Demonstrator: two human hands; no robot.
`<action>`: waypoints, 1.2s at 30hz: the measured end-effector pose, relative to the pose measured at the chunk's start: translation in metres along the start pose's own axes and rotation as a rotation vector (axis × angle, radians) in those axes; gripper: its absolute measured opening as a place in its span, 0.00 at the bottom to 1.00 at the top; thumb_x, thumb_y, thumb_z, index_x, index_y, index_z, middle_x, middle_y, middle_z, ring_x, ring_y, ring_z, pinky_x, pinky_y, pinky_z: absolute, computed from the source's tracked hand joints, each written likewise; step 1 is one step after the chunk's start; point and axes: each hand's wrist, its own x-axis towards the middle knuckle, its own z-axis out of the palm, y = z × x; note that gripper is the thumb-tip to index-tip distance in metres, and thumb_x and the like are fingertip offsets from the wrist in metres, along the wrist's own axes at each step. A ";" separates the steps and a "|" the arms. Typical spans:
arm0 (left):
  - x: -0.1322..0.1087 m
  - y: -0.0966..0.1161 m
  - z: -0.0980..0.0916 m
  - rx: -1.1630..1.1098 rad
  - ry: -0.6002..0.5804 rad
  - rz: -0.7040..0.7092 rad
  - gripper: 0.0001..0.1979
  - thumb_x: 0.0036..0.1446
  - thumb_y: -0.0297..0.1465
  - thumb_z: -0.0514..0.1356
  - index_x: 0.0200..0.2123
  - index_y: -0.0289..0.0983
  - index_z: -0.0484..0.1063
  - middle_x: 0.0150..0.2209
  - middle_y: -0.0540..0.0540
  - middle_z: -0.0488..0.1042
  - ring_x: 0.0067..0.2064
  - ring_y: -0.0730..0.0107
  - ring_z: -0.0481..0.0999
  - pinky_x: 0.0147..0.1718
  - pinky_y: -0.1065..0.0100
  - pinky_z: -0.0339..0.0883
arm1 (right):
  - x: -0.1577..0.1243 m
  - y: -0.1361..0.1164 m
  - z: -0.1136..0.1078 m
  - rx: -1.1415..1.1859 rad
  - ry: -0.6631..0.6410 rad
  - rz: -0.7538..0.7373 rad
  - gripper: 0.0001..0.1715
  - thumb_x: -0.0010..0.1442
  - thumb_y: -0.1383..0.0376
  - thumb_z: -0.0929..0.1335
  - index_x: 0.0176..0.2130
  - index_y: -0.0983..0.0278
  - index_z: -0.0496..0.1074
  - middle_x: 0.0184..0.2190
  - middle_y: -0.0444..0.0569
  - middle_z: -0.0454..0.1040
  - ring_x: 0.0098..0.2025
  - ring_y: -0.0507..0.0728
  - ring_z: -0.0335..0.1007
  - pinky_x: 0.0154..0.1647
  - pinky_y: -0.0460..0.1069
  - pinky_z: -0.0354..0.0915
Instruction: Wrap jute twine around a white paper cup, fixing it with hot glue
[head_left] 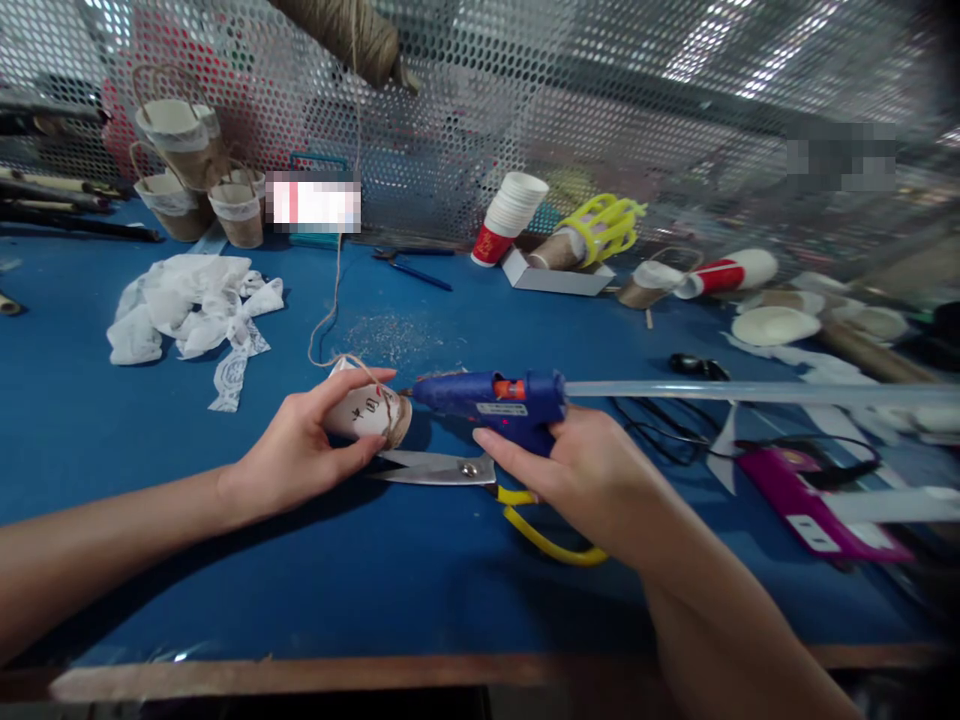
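My left hand (304, 445) is wrapped round a white paper cup (360, 412) lying on its side, with brown twine round its right end. A strand of twine (337, 290) runs from the cup up toward the spool. My right hand (592, 465) grips a blue glue gun (491, 398), a long clear glue stick (735, 391) sticking out of its back. The nozzle is at the twine-wrapped end of the cup; whether it touches is unclear. Below the gun lie scissors (442, 469) with yellow handles, partly behind my right hand.
White lace (184, 305) lies left; twine-covered cups (180, 145) stand behind it. A twine spool (349, 35) hangs above. Pliers (420, 272), stacked paper cups (510, 215) and a white box (556, 275) are at the back. A purple power strip (810, 500) and black cables are right.
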 end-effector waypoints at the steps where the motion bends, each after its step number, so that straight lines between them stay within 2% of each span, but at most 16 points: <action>1: 0.000 0.000 0.000 -0.004 -0.001 -0.008 0.20 0.48 0.27 0.59 0.47 0.37 0.63 0.44 0.45 0.72 0.41 0.67 0.73 0.37 0.71 0.68 | -0.001 0.001 0.000 -0.013 0.013 -0.016 0.14 0.51 0.61 0.65 0.18 0.63 0.64 0.12 0.41 0.63 0.15 0.50 0.59 0.12 0.45 0.56; 4: 0.001 0.000 0.000 -0.029 0.000 -0.032 0.20 0.48 0.27 0.59 0.47 0.37 0.63 0.43 0.44 0.72 0.41 0.68 0.73 0.37 0.72 0.68 | -0.003 0.003 0.001 -0.048 0.038 -0.097 0.08 0.52 0.63 0.64 0.24 0.64 0.69 0.19 0.46 0.70 0.23 0.54 0.67 0.22 0.46 0.63; 7: 0.002 0.000 0.001 -0.054 0.015 -0.042 0.20 0.47 0.26 0.59 0.46 0.37 0.63 0.44 0.44 0.72 0.41 0.68 0.73 0.38 0.71 0.68 | -0.006 0.002 -0.001 -0.057 0.053 -0.141 0.08 0.53 0.64 0.63 0.30 0.64 0.70 0.23 0.49 0.73 0.26 0.56 0.70 0.28 0.48 0.65; 9: 0.002 -0.001 0.001 -0.067 0.024 -0.048 0.21 0.47 0.26 0.59 0.46 0.38 0.63 0.44 0.45 0.72 0.41 0.68 0.73 0.38 0.70 0.68 | -0.008 0.001 -0.002 -0.055 0.055 -0.163 0.09 0.53 0.64 0.63 0.30 0.64 0.70 0.20 0.47 0.72 0.22 0.54 0.68 0.25 0.47 0.64; 13: 0.004 0.001 0.000 -0.102 0.024 -0.067 0.21 0.46 0.25 0.60 0.46 0.38 0.63 0.43 0.45 0.72 0.38 0.69 0.74 0.39 0.69 0.68 | -0.013 0.000 -0.004 -0.057 0.028 -0.205 0.10 0.55 0.62 0.62 0.29 0.63 0.70 0.14 0.41 0.65 0.14 0.50 0.58 0.15 0.46 0.57; 20: 0.005 0.001 0.000 -0.100 0.043 -0.092 0.22 0.45 0.25 0.61 0.46 0.37 0.64 0.41 0.46 0.70 0.35 0.72 0.73 0.35 0.73 0.68 | -0.015 0.000 -0.005 -0.036 -0.014 -0.232 0.13 0.56 0.63 0.62 0.21 0.63 0.65 0.15 0.42 0.65 0.16 0.49 0.60 0.18 0.45 0.60; 24: 0.004 0.001 0.001 -0.113 0.025 -0.083 0.22 0.46 0.25 0.60 0.47 0.37 0.63 0.41 0.46 0.72 0.36 0.71 0.73 0.38 0.71 0.68 | -0.010 0.001 -0.003 -0.048 0.041 -0.205 0.07 0.54 0.65 0.63 0.26 0.64 0.69 0.18 0.45 0.69 0.20 0.53 0.66 0.23 0.47 0.64; 28: 0.002 0.001 0.001 -0.068 0.006 -0.052 0.21 0.47 0.26 0.59 0.47 0.37 0.63 0.42 0.45 0.72 0.40 0.69 0.73 0.39 0.71 0.67 | -0.006 0.005 0.002 -0.077 0.075 -0.145 0.08 0.53 0.65 0.63 0.28 0.65 0.70 0.21 0.50 0.73 0.25 0.57 0.70 0.26 0.49 0.65; 32: 0.000 0.001 0.002 -0.031 0.003 -0.033 0.20 0.48 0.26 0.59 0.47 0.37 0.63 0.43 0.45 0.72 0.41 0.68 0.73 0.37 0.72 0.68 | -0.004 0.004 0.001 -0.049 0.034 -0.080 0.09 0.53 0.64 0.63 0.28 0.66 0.71 0.21 0.49 0.73 0.24 0.56 0.70 0.25 0.48 0.65; 36: -0.001 0.000 0.002 -0.023 0.001 -0.019 0.20 0.48 0.27 0.59 0.47 0.37 0.63 0.44 0.45 0.72 0.41 0.68 0.73 0.36 0.73 0.68 | 0.000 0.001 0.000 -0.019 0.013 -0.014 0.09 0.52 0.62 0.64 0.23 0.64 0.68 0.16 0.44 0.69 0.19 0.53 0.65 0.17 0.45 0.60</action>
